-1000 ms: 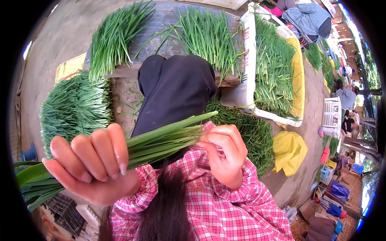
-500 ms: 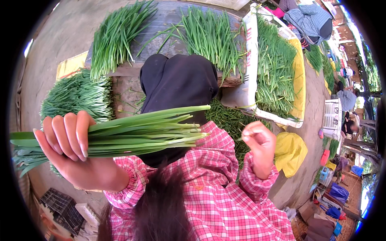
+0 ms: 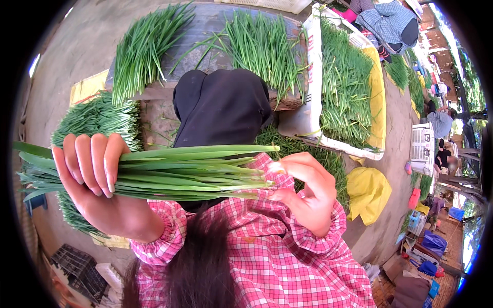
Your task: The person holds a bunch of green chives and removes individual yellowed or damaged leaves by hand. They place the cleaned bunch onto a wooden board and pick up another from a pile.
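My left hand (image 3: 105,192) is wrapped round the middle of a bunch of garlic chives (image 3: 190,174), held sideways in front of my chest. Its flat green leaves stick out past the fist to the left, and the paler cut ends point right. At those ends is my right hand (image 3: 308,192), thumb and forefinger apart, one above the other, with the fingertips close to the stems. Whether they touch a stem is too bright to make out. Beneath the bunch are my dark-trousered knees (image 3: 221,102).
Two piles of chives (image 3: 149,49) lie on a low grey board (image 3: 205,20) beyond my knees. A larger heap (image 3: 97,120) stands at left. A white crate (image 3: 314,77) packed with chives stands at right, near loose trimmings (image 3: 328,164) and a yellow cloth (image 3: 367,195). Another person (image 3: 387,23) sits behind it.
My right hand has come left to the cut ends of the bunch, and its pinched thumb and forefinger have parted. The bunch, still in my left hand, sits slightly lower at its right end.
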`<control>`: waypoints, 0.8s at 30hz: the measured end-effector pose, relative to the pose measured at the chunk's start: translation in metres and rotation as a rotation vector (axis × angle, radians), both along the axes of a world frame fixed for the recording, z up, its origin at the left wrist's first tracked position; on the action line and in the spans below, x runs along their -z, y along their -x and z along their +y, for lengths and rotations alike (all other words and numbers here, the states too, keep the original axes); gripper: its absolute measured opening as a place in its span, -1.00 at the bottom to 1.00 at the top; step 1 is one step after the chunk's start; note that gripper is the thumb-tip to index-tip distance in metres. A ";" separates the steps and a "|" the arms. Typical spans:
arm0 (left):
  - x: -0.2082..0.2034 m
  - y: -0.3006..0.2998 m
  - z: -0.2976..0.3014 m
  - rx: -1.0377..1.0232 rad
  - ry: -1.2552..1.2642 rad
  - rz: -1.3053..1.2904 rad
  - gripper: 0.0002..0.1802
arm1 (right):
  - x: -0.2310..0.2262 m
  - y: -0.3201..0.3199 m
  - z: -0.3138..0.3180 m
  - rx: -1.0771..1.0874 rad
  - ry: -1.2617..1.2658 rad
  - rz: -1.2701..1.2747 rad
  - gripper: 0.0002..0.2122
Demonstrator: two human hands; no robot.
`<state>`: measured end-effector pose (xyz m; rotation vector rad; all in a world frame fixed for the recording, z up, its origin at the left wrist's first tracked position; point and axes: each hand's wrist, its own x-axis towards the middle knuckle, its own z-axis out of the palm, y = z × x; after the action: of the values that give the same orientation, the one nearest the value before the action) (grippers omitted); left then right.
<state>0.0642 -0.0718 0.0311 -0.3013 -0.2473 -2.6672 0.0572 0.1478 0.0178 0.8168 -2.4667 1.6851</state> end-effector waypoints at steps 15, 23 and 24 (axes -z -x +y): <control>0.001 0.004 0.013 -0.063 0.091 -0.077 -0.64 | 0.005 -0.004 -0.003 0.105 -0.235 0.280 -0.83; 0.007 0.005 0.005 0.011 0.000 -0.053 -0.63 | 0.008 -0.007 0.006 0.001 0.027 -0.124 -0.88; 0.007 0.005 0.004 0.016 0.001 -0.044 -0.63 | 0.007 -0.007 0.007 -0.005 0.037 -0.173 -0.89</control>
<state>0.0591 -0.0676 0.0244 -0.2460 -0.2605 -2.6922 0.0637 0.1546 0.0105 0.7018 -2.5343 1.8725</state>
